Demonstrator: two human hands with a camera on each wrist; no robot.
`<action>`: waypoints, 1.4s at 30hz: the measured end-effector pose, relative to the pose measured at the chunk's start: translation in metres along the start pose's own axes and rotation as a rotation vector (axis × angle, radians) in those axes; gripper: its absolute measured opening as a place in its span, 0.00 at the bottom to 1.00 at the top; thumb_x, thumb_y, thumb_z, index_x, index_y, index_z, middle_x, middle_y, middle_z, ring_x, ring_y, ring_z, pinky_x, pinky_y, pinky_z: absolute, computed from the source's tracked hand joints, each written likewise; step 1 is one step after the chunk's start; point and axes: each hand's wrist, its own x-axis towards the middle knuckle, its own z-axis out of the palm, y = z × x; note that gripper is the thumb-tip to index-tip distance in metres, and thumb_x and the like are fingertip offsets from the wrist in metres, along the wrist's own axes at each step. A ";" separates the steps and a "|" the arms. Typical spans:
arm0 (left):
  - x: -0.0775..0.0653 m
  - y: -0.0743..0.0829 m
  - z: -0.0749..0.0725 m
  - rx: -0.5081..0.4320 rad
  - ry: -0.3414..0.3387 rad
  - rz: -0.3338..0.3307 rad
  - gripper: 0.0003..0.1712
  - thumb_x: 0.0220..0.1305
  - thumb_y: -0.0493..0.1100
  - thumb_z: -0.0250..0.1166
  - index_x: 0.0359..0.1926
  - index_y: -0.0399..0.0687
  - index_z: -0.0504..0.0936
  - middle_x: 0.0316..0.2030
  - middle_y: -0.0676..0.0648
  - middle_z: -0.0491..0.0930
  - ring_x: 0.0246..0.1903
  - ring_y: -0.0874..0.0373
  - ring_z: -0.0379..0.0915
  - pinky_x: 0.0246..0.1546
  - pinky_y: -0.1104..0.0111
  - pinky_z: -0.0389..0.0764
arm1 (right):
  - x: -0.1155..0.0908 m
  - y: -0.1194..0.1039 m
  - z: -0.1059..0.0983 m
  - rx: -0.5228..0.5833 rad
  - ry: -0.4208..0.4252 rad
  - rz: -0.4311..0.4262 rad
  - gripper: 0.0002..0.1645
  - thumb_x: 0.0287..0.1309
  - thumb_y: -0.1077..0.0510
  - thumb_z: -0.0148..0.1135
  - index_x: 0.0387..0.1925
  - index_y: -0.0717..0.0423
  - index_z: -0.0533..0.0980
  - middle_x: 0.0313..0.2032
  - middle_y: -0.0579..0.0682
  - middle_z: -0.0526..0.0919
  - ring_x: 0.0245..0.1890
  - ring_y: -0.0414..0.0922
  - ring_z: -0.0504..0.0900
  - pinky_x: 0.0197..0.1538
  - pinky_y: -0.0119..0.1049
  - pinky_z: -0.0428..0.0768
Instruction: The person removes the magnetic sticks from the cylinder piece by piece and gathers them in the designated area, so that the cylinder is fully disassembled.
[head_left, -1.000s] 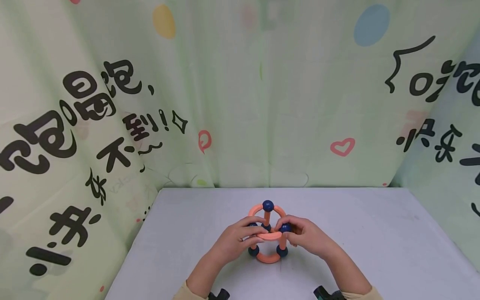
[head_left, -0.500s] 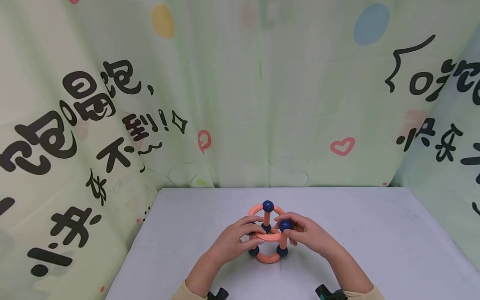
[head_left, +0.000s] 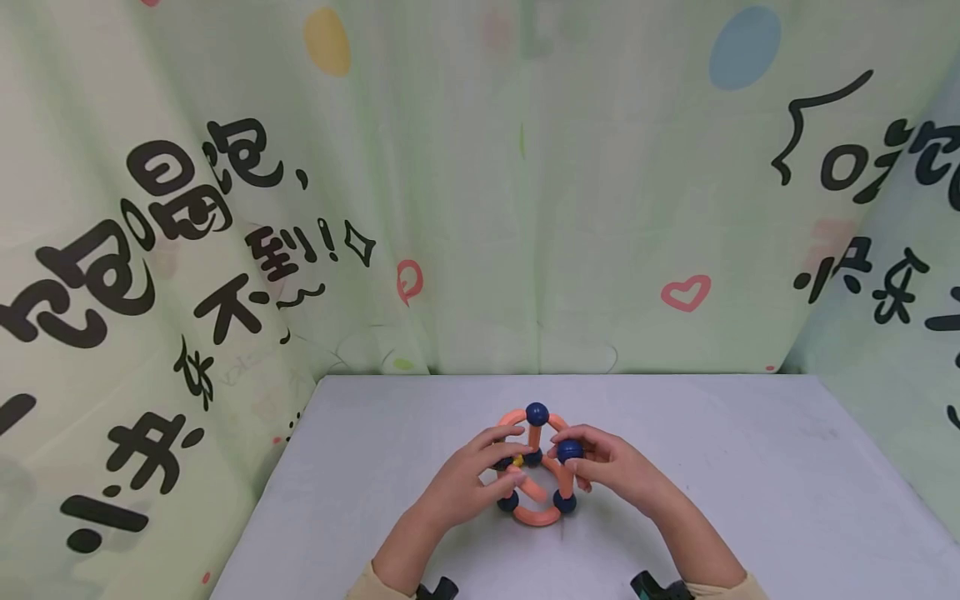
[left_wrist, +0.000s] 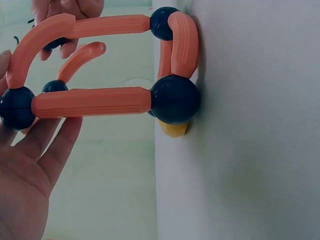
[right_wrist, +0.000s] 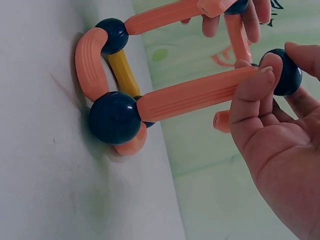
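Note:
A frame of orange magnetic rods (right_wrist: pixel 195 95) and dark blue balls (head_left: pixel 537 414) stands on the table. My left hand (head_left: pixel 468 479) holds it at the upper left blue ball (left_wrist: pixel 17 109), fingers around that ball and thumb beside a curved rod (head_left: pixel 534 490). The curved rod slants down from there, its other end loose. On the other side my right hand (head_left: pixel 611 467) pinches the upper right ball (right_wrist: pixel 287 72) at the top of an upright rod, whose upper end is hidden by fingers. Another curved rod (left_wrist: pixel 82 60) at the back shows a bare end.
Lower balls (left_wrist: pixel 175 99) joined by curved rods make the base on the white tabletop (head_left: pixel 360 433). A yellow rod (right_wrist: pixel 124 72) lies low in the base. A printed curtain (head_left: pixel 480 208) hangs behind the table.
The front curved rod has dropped away from the upper right ball and swung downward, exposing a yellow rod. My right fingers have shifted slightly on the ball; the base has stayed put.

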 end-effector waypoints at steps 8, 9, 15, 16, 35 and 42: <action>-0.006 -0.005 0.002 -0.058 0.176 -0.095 0.22 0.69 0.61 0.60 0.61 0.67 0.77 0.65 0.54 0.64 0.48 0.61 0.78 0.47 0.64 0.84 | 0.000 0.002 0.003 -0.010 0.014 0.043 0.26 0.67 0.48 0.60 0.62 0.51 0.71 0.42 0.65 0.79 0.32 0.48 0.79 0.40 0.42 0.81; -0.007 -0.007 0.002 -0.077 0.185 -0.093 0.21 0.69 0.60 0.60 0.60 0.66 0.78 0.63 0.54 0.65 0.46 0.61 0.79 0.45 0.66 0.84 | 0.000 0.001 0.003 -0.013 0.015 0.042 0.26 0.67 0.47 0.60 0.62 0.51 0.71 0.41 0.65 0.79 0.32 0.49 0.79 0.40 0.42 0.81; -0.009 -0.012 0.002 -0.102 0.161 -0.099 0.22 0.68 0.63 0.59 0.58 0.64 0.81 0.50 0.54 0.69 0.41 0.60 0.78 0.43 0.72 0.83 | 0.001 0.003 0.004 -0.043 0.016 0.032 0.25 0.68 0.45 0.59 0.62 0.49 0.71 0.39 0.64 0.78 0.31 0.49 0.79 0.40 0.41 0.80; -0.009 -0.012 0.001 -0.104 0.158 -0.108 0.22 0.67 0.63 0.59 0.58 0.64 0.81 0.49 0.54 0.70 0.41 0.61 0.77 0.43 0.72 0.83 | 0.001 0.004 0.004 -0.045 0.018 0.031 0.26 0.68 0.45 0.59 0.62 0.49 0.70 0.39 0.64 0.78 0.31 0.49 0.79 0.40 0.41 0.80; -0.008 -0.014 0.003 -0.091 0.125 -0.169 0.24 0.67 0.63 0.60 0.60 0.64 0.78 0.46 0.56 0.83 0.42 0.65 0.78 0.42 0.74 0.83 | 0.001 0.006 0.009 -0.084 0.065 0.003 0.22 0.72 0.43 0.52 0.61 0.47 0.70 0.34 0.64 0.79 0.29 0.47 0.77 0.38 0.45 0.78; -0.007 -0.013 0.002 -0.107 0.124 -0.164 0.24 0.67 0.64 0.59 0.60 0.65 0.78 0.47 0.56 0.83 0.42 0.64 0.78 0.42 0.73 0.83 | 0.003 0.006 0.008 -0.091 0.095 0.004 0.23 0.72 0.43 0.51 0.60 0.48 0.71 0.36 0.58 0.83 0.27 0.47 0.77 0.37 0.42 0.78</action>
